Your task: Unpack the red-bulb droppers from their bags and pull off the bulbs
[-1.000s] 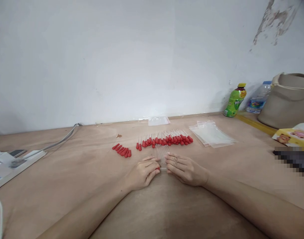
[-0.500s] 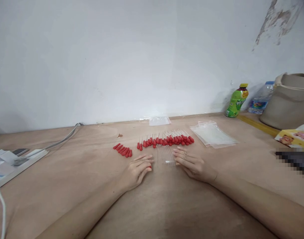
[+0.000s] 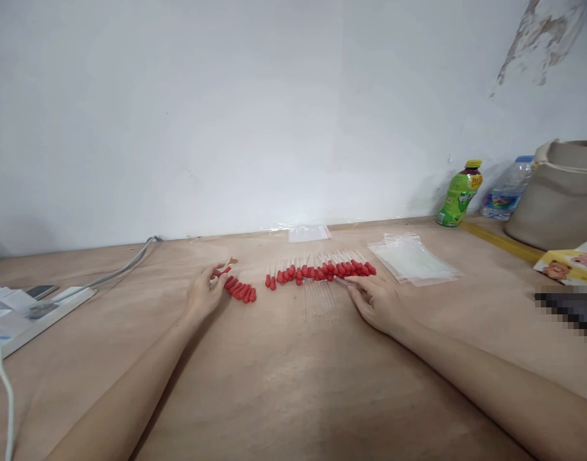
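My left hand (image 3: 205, 296) is closed at the left end of a short row of loose red rubber bulbs (image 3: 245, 294). Between its fingertips is a red rubber bulb (image 3: 226, 271). On the other side, my right hand (image 3: 377, 302) pinches a thin clear glass tube (image 3: 342, 280), its end pointing left. Just left of that hand lie several bare glass tubes (image 3: 318, 298), side by side. Behind them stretches a long row of droppers (image 3: 317, 272), red bulbs toward me and clear tubes toward the wall.
Clear zip bags (image 3: 413, 256) are stacked at right; another bag (image 3: 308, 234) lies by the wall. A green bottle (image 3: 459, 195), a water bottle (image 3: 507, 192), a grey bucket (image 3: 557, 198) and a yellow packet (image 3: 566, 266) stand right. A power strip (image 3: 48, 320) with cables lies left.
My left hand has moved left and away from me, from beside the bare tubes to the loose bulbs. My right hand has lifted a glass tube and shifted slightly right.
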`<move>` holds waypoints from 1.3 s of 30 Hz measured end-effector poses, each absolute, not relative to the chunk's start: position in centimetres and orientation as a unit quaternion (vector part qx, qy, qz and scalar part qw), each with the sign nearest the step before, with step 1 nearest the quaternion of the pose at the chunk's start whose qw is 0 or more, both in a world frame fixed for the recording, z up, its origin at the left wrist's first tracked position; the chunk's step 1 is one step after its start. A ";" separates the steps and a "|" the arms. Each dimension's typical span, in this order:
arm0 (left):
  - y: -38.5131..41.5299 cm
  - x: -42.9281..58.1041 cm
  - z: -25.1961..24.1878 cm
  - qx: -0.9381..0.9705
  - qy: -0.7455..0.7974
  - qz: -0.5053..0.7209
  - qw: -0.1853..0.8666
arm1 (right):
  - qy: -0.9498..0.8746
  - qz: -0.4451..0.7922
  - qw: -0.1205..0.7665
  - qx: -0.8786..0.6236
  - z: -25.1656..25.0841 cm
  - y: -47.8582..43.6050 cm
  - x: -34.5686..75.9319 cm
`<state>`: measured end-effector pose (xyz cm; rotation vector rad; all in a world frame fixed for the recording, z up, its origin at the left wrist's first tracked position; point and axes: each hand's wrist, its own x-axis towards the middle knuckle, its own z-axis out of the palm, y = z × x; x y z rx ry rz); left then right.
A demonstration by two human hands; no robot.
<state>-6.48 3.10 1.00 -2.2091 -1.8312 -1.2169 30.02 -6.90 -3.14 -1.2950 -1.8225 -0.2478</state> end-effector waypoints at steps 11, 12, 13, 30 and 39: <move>5.1 -7.4 -0.9 -0.735 -0.578 -0.347 -0.069 | -0.744 -0.099 0.375 -0.544 -2.8 -7.1 29.6; 5.2 -7.5 -1.0 -0.738 -0.574 -0.346 -0.075 | -0.746 -0.100 0.372 -0.543 -2.8 -7.1 29.6; 5.2 -7.6 -1.0 -0.740 -0.571 -0.345 -0.079 | -0.748 -0.103 0.370 -0.541 -2.8 -7.1 29.6; 4.6 -7.7 -0.7 -0.731 -0.568 -0.362 -0.107 | -0.759 -0.110 0.327 -0.552 -3.1 -6.7 28.6; 5.1 -8.2 -1.0 -0.695 -0.593 -0.384 -0.138 | -0.751 -0.086 0.302 -0.580 -2.7 -6.8 27.8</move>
